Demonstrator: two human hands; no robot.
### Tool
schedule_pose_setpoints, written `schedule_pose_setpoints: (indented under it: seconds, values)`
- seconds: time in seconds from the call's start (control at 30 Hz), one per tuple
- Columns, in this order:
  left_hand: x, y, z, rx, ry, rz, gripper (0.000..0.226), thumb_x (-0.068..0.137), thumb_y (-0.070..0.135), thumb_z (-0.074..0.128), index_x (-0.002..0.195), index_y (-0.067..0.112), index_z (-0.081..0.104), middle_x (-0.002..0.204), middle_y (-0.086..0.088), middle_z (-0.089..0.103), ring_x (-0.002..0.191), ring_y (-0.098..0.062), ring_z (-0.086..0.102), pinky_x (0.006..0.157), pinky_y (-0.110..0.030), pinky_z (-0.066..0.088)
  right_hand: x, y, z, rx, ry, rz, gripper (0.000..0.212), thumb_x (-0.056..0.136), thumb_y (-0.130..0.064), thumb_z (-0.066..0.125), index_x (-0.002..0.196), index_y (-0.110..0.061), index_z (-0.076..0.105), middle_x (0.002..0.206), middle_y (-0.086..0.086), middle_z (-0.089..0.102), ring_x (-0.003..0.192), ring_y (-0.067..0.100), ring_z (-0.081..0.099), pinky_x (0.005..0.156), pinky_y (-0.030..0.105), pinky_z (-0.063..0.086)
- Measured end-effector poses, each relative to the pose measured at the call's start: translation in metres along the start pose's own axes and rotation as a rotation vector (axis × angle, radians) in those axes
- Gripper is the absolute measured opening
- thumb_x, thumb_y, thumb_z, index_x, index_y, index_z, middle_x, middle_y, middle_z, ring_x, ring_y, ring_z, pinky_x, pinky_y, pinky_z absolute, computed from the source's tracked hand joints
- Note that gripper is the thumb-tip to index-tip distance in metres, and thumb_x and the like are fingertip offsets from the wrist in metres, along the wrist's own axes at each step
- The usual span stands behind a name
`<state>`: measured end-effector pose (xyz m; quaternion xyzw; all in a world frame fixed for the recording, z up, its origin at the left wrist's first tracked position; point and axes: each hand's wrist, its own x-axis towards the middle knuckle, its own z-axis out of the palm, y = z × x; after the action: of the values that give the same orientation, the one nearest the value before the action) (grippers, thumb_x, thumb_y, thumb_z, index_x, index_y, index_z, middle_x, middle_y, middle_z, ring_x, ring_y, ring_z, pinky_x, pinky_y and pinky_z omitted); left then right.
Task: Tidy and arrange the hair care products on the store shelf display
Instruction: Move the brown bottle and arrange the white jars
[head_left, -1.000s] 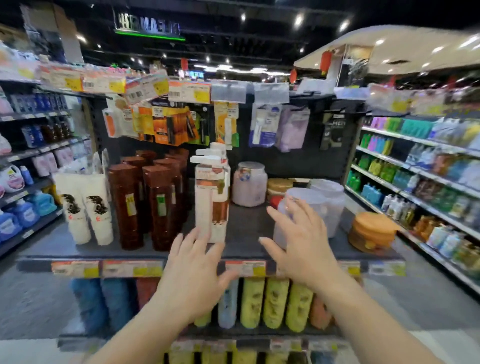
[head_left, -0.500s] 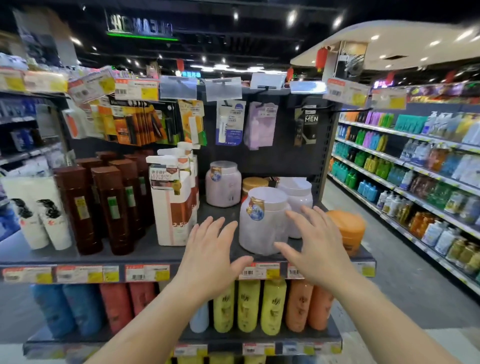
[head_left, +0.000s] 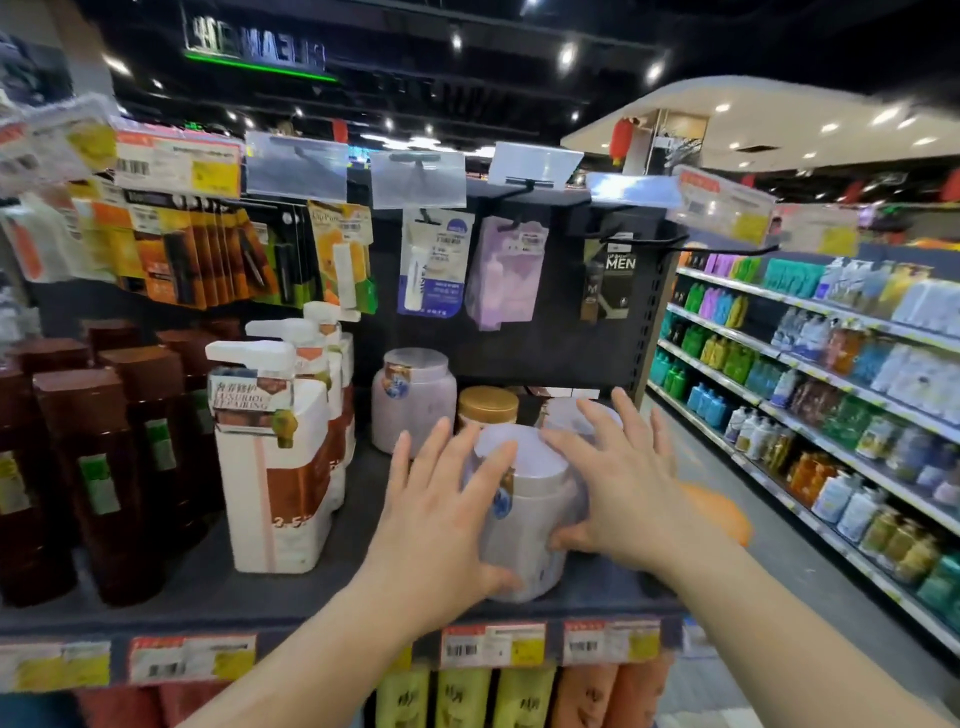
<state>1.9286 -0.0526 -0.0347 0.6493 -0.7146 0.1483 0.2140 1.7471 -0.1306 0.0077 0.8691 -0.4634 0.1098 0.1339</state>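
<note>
A pale lavender jar (head_left: 530, 501) with a smooth lid stands at the front of the dark shelf (head_left: 291, 597). My left hand (head_left: 434, 525) holds its left side with fingers spread and the thumb curled round its base. On the jar's right side, my right hand (head_left: 621, 488) grips with the thumb on the front and the fingers reaching over the back. Another lavender jar (head_left: 415, 400) and a gold-lidded jar (head_left: 488, 406) stand behind. A further pale jar (head_left: 569, 415) is partly hidden by my right fingers.
White pump bottles (head_left: 275, 467) and brown bottles (head_left: 88, 467) fill the shelf's left half. An orange jar (head_left: 719, 512) sits at the right end. Packets hang on hooks (head_left: 436, 265) above. Yellow and orange bottles (head_left: 462, 696) line the lower shelf. An aisle shelf (head_left: 831, 389) runs along the right.
Both hands have moved forward and closed in on the front lavender jar. The view has moved closer to the shelf and shifted to the right.
</note>
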Motion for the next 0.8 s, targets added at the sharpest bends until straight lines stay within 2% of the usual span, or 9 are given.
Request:
schedule_pose_setpoints:
  seconds: [0.07, 0.13, 0.17, 0.23, 0.33, 0.43, 0.57, 0.67, 0.8]
  values:
    - [0.002, -0.001, 0.005, 0.013, 0.009, 0.011, 0.114, 0.056, 0.071, 0.068, 0.146, 0.039, 0.005, 0.156, 0.000, 0.015, 0.144, -0.022, -0.003, 0.114, -0.048, -0.013, 0.006, 0.006, 0.004, 0.003, 0.011, -0.046, 0.103, 0.060, -0.070, 0.071, 0.146, -0.047, 0.019, 0.158, -0.001, 0.014, 0.145, 0.028, -0.017, 0.100, 0.049, -0.034]
    - [0.002, -0.006, 0.007, 0.007, 0.012, -0.024, 0.112, 0.045, 0.073, 0.069, 0.141, 0.035, 0.027, 0.146, 0.000, 0.036, 0.139, -0.023, 0.016, 0.112, -0.052, -0.001, 0.012, 0.008, 0.008, -0.005, 0.061, -0.099, 0.102, 0.053, -0.074, 0.071, 0.142, -0.048, 0.029, 0.147, -0.001, 0.038, 0.147, 0.032, -0.001, 0.095, 0.046, -0.040]
    - [0.001, -0.009, 0.009, 0.014, 0.015, -0.034, 0.110, 0.044, 0.073, 0.068, 0.139, 0.034, 0.031, 0.143, 0.000, 0.039, 0.138, -0.023, 0.020, 0.112, -0.052, 0.000, 0.016, 0.009, 0.011, -0.010, 0.062, -0.122, 0.101, 0.048, -0.076, 0.071, 0.139, -0.047, 0.037, 0.137, 0.000, 0.049, 0.146, 0.035, 0.012, 0.097, 0.046, -0.038]
    - [-0.001, -0.016, 0.011, 0.054, 0.027, -0.072, 0.105, 0.044, 0.072, 0.065, 0.137, 0.033, 0.035, 0.142, 0.000, 0.041, 0.137, -0.024, 0.022, 0.113, -0.051, 0.000, 0.027, 0.005, 0.019, 0.001, 0.073, -0.187, 0.098, 0.043, -0.077, 0.069, 0.132, -0.042, 0.048, 0.123, -0.002, 0.060, 0.140, 0.037, 0.029, 0.104, 0.049, -0.031]
    - [-0.004, -0.024, 0.009, 0.080, 0.051, -0.189, 0.100, 0.044, 0.073, 0.065, 0.133, 0.034, 0.040, 0.141, 0.000, 0.043, 0.137, -0.024, 0.026, 0.113, -0.051, 0.002, 0.045, -0.011, 0.023, 0.053, 0.129, -0.286, 0.096, 0.046, -0.077, 0.068, 0.131, -0.038, 0.047, 0.127, -0.001, 0.058, 0.140, 0.037, 0.030, 0.107, 0.053, -0.023]
    - [-0.005, -0.031, 0.007, 0.121, 0.067, -0.276, 0.102, 0.040, 0.068, 0.076, 0.130, 0.031, 0.043, 0.140, -0.003, 0.045, 0.136, -0.027, 0.029, 0.113, -0.050, 0.004, 0.058, -0.027, 0.026, 0.102, 0.126, -0.350, 0.096, 0.051, -0.075, 0.069, 0.134, -0.034, 0.044, 0.138, 0.004, 0.050, 0.142, 0.037, 0.026, 0.108, 0.057, -0.018]
    - [-0.004, -0.032, 0.006, 0.196, 0.102, -0.330, 0.105, 0.035, 0.056, 0.087, 0.128, 0.028, 0.047, 0.136, -0.005, 0.051, 0.130, -0.030, 0.039, 0.111, -0.056, 0.009, 0.069, -0.040, 0.029, 0.145, 0.140, -0.400, 0.094, 0.057, -0.072, 0.070, 0.136, -0.029, 0.042, 0.142, 0.007, 0.046, 0.142, 0.036, 0.023, 0.107, 0.052, -0.021]
    - [-0.004, -0.031, 0.006, 0.212, 0.110, -0.344, 0.105, 0.035, 0.052, 0.090, 0.128, 0.028, 0.049, 0.134, -0.005, 0.052, 0.126, -0.031, 0.044, 0.110, -0.059, 0.012, 0.077, -0.031, 0.021, 0.169, 0.087, -0.422, 0.097, 0.064, -0.068, 0.069, 0.145, -0.035, 0.026, 0.153, 0.002, 0.028, 0.146, 0.029, 0.006, 0.109, 0.051, -0.019]
    - [0.001, -0.031, 0.005, 0.267, 0.097, -0.357, 0.104, 0.036, 0.055, 0.089, 0.128, 0.029, 0.048, 0.134, -0.004, 0.052, 0.125, -0.031, 0.046, 0.109, -0.060, 0.011, 0.095, 0.009, -0.005, 0.162, -0.007, -0.326, 0.102, 0.060, -0.074, 0.068, 0.146, -0.043, 0.022, 0.156, -0.005, 0.022, 0.147, 0.024, 0.005, 0.113, 0.057, -0.009]
